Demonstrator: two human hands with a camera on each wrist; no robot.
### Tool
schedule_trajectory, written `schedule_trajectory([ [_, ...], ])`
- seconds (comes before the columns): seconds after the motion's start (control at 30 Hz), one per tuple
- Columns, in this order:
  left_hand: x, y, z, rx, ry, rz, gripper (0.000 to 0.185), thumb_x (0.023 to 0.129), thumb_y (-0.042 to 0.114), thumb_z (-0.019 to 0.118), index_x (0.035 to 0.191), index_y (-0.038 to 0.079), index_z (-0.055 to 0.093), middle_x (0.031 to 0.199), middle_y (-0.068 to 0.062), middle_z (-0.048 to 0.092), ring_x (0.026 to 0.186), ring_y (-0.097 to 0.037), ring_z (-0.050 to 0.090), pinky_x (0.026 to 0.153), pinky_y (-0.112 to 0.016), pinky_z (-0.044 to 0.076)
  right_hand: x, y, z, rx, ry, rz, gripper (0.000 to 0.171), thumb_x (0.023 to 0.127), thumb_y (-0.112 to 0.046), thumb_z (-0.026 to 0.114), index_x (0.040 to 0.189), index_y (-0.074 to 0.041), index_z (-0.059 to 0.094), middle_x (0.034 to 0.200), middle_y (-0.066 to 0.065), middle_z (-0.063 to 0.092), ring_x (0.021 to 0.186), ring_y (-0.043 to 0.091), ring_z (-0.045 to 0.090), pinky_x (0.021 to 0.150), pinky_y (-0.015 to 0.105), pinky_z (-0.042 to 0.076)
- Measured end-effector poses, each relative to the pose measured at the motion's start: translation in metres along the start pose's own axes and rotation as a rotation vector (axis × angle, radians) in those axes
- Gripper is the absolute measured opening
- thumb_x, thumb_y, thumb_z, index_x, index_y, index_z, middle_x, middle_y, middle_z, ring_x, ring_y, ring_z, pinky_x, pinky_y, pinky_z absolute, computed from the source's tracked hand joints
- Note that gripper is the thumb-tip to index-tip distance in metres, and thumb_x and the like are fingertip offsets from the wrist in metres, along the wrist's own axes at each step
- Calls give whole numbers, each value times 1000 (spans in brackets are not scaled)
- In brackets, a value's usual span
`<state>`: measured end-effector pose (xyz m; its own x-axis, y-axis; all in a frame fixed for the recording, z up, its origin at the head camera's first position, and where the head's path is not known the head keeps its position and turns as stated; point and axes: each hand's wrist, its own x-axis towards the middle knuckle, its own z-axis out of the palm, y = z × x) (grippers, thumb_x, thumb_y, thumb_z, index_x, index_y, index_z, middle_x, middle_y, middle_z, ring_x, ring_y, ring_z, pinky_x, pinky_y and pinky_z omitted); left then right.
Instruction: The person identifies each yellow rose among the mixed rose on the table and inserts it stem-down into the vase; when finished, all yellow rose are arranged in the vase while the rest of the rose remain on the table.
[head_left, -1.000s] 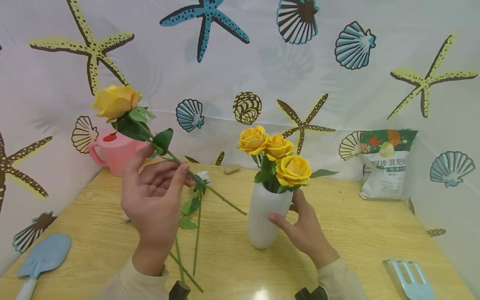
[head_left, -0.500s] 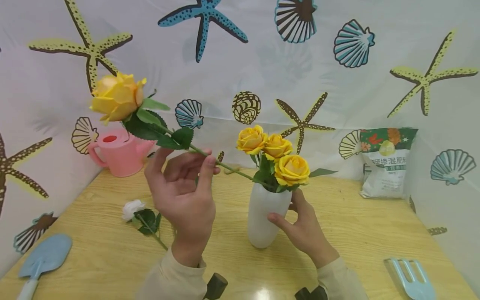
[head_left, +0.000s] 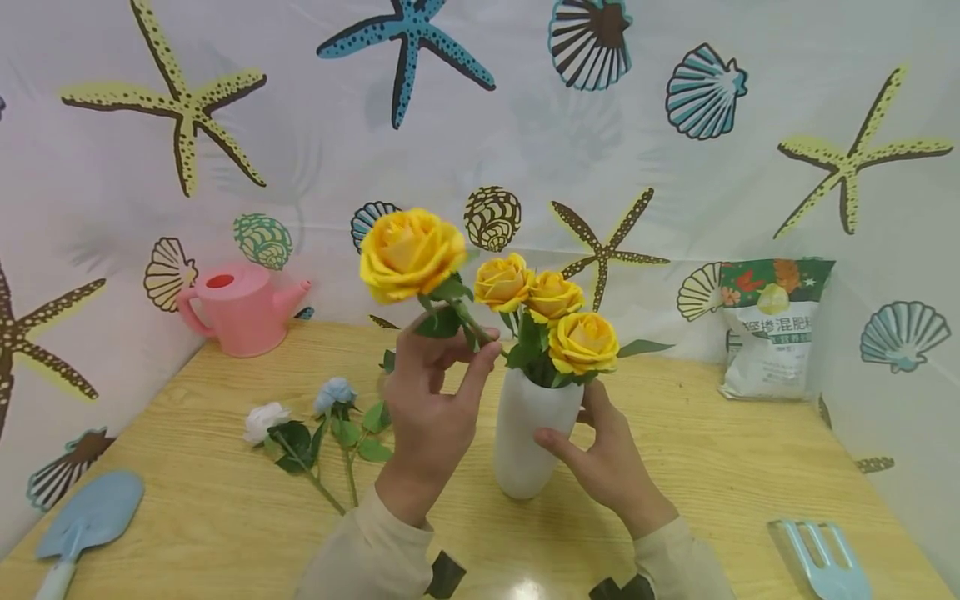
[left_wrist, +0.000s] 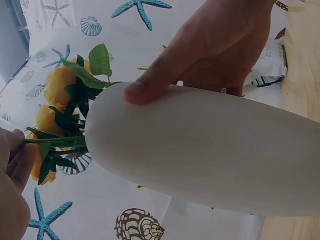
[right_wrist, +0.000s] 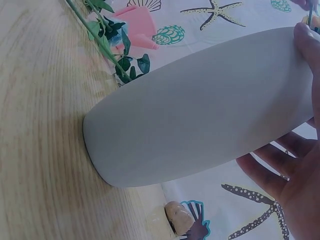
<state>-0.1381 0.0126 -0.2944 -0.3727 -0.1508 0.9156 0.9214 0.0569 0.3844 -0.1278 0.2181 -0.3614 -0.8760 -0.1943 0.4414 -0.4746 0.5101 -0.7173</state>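
Left hand [head_left: 435,408] pinches a fourth yellow rose [head_left: 412,253] beside three in the white vase [head_left: 528,442], which right hand [head_left: 607,458] grips; two loose roses [head_left: 300,417] lie at lower left.

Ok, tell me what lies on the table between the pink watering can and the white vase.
In the head view, a white rose and a blue rose lie on the table between the pink watering can and the white vase.
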Motion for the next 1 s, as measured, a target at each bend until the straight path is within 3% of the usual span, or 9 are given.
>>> schedule_trajectory([
  [0.17, -8, -2, 2, 181, -139, -36, 50, 81, -8, 78, 121, -7, 48, 92, -17, 74, 72, -21, 72, 68, -24, 61, -1, 1, 1, -8, 10, -14, 78, 90, -20, 78, 153, -10, 33, 146, 12, 54, 130, 32, 57, 95, 52, 55],
  [0.37, -11, -3, 3, 165, -216, -121, 51, 84, -4, 78, 125, -4, 47, 94, -15, 77, 75, -21, 75, 67, -23, 60, -2, 1, 1, -8, 9, -17, 76, 91, -22, 77, 152, -9, 33, 144, 13, 55, 128, 32, 58, 95, 52, 55],
  [0.53, -12, -3, 2, 146, -221, -159, 54, 82, -3, 80, 125, -4, 47, 98, -16, 73, 77, -21, 73, 65, -23, 60, -2, 1, 1, -3, 7, -20, 77, 91, -23, 76, 153, -10, 32, 146, 13, 53, 129, 34, 57, 95, 53, 55],
  [0.77, -9, 4, 0, 103, -181, -274, 51, 81, -3, 81, 124, -3, 53, 103, -15, 66, 68, -18, 66, 63, -25, 58, -2, 1, 0, 1, 7, -12, 77, 91, -21, 77, 153, -10, 32, 146, 13, 53, 129, 34, 57, 95, 53, 54],
  [0.87, -7, 5, -1, 93, -167, -272, 53, 81, -3, 81, 125, -3, 52, 107, -16, 64, 68, -18, 66, 63, -26, 59, -1, 1, 0, 0, 7, -12, 76, 91, -20, 77, 152, -9, 33, 145, 13, 54, 129, 34, 57, 95, 53, 54],
  [1.0, -4, 5, -4, 50, -147, -211, 56, 80, -7, 80, 126, -7, 48, 107, -18, 63, 69, -18, 66, 64, -24, 59, -1, 1, 1, 2, 6, -4, 75, 91, -20, 77, 151, -9, 33, 145, 13, 54, 129, 34, 57, 95, 53, 54],
])
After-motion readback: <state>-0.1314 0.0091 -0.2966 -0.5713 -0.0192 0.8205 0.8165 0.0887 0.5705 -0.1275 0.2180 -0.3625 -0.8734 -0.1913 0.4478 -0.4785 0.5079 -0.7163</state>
